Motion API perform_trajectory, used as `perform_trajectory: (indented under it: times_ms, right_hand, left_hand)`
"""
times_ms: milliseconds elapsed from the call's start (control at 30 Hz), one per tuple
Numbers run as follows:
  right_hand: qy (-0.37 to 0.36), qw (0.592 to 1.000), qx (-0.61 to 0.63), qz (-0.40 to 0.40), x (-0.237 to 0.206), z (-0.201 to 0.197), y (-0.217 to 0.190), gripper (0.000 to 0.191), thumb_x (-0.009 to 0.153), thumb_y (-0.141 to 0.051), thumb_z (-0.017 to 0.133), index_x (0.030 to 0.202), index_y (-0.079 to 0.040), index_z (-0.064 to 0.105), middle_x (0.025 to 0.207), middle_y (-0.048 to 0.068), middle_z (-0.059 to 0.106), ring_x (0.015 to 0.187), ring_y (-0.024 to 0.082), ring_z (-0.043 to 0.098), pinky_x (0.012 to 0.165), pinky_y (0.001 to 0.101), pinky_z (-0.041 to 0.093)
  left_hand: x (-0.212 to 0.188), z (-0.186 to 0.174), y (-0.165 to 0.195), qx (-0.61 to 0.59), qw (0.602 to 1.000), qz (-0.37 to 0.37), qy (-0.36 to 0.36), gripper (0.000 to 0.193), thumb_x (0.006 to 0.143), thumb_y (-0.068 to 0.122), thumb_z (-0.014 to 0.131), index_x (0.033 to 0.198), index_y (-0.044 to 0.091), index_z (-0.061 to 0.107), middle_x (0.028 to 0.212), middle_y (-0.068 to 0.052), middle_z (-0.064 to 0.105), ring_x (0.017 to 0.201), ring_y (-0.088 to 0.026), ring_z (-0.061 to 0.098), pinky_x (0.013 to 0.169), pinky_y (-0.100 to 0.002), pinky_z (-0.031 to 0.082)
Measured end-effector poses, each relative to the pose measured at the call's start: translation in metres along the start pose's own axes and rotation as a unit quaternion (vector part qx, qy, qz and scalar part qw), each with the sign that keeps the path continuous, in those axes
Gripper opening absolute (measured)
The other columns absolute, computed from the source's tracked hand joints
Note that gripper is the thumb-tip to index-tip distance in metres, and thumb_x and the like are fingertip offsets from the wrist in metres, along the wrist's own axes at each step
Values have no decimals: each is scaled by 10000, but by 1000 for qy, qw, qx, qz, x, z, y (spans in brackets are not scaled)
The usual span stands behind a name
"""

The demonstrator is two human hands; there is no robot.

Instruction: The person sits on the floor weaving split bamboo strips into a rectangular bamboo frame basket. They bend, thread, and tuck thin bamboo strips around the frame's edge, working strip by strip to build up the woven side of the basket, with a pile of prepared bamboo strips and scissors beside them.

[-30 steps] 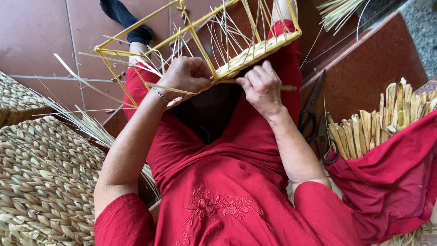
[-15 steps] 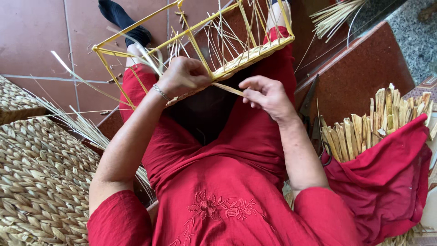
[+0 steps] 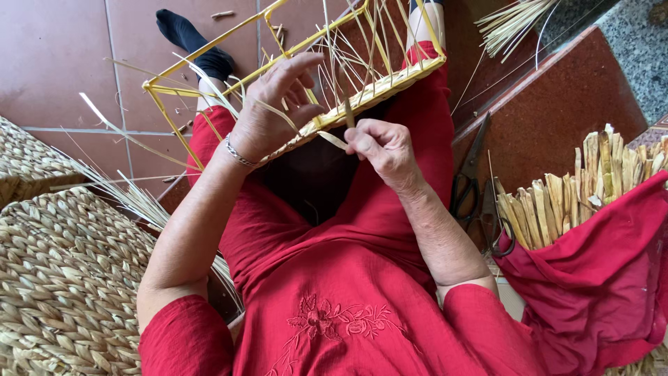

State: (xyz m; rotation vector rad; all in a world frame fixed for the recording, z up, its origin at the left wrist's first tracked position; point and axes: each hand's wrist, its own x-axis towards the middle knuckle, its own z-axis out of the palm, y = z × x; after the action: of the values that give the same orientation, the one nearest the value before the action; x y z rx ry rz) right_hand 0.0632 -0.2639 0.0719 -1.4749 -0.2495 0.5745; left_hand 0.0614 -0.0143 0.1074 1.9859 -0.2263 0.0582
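At your far left lie woven baskets [image 3: 62, 278] of braided straw. Your left hand [image 3: 268, 115] rests on the near edge of the yellow wire frame [image 3: 209, 49] on your lap, fingers spread open and curled over the partly woven rim. Just beside it, your right hand [image 3: 383, 146] pinches a flat pale straw strip [image 3: 332, 139] between thumb and fingers, its end touching the frame's rim. Farther right, black scissors [image 3: 473, 188] lie on the red step, near a bundle of dried stalks [image 3: 577, 188] wrapped in red cloth [image 3: 598, 278].

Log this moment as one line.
left hand: open on yellow wire frame | right hand: pinching straw strip | scissors: beside
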Motion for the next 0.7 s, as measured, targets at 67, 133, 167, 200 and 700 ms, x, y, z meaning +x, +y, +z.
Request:
perform_trajectory:
  times_ms: [67, 133, 167, 200, 700]
  right_hand:
    - [-14, 1000, -2, 5, 3, 3, -2, 262, 1010, -170, 646, 781, -47, 686, 714, -38, 619, 654, 41, 525, 606, 220, 427]
    - [-21, 1000, 2, 20, 6, 6, -2, 249, 1005, -163, 633, 793, -46, 689, 718, -40, 607, 671, 38, 509, 620, 215, 408]
    - [-24, 999, 5, 28, 8, 7, -1, 242, 1003, -159, 626, 799, -45, 691, 719, -40, 601, 680, 37, 501, 627, 212, 398]
    - [-31, 999, 19, 32, 9, 9, 0, 254, 1016, -184, 630, 809, -49, 690, 725, -42, 599, 680, 36, 498, 627, 210, 400]
    - [105, 893, -352, -259, -8, 31, 30, 269, 983, 7, 693, 1249, -23, 671, 1049, 106, 675, 888, 251, 700, 768, 338, 582]
  left_hand:
    - [3, 0, 7, 54, 998, 35, -2, 632, 771, 36, 849, 1360, 64, 624, 1043, -102, 603, 830, -195, 653, 720, -323, 572]
    - [6, 1, 8, 93, 988, 122, 0, 514, 808, 60, 867, 1285, 81, 678, 1054, -119, 588, 866, -231, 644, 740, -353, 564]
    - [7, 2, 6, 111, 980, 166, 0, 455, 827, 72, 877, 1248, 89, 704, 1059, -127, 580, 884, -250, 639, 750, -368, 559]
    - [7, 3, 3, 128, 975, 182, 2, 409, 832, 71, 872, 1210, 90, 716, 1048, -112, 586, 901, -259, 641, 769, -376, 560]
    - [1, 15, -59, -46, 987, -111, -107, 91, 922, 50, 720, 1001, 74, 759, 841, -31, 766, 751, -53, 716, 669, -239, 590]
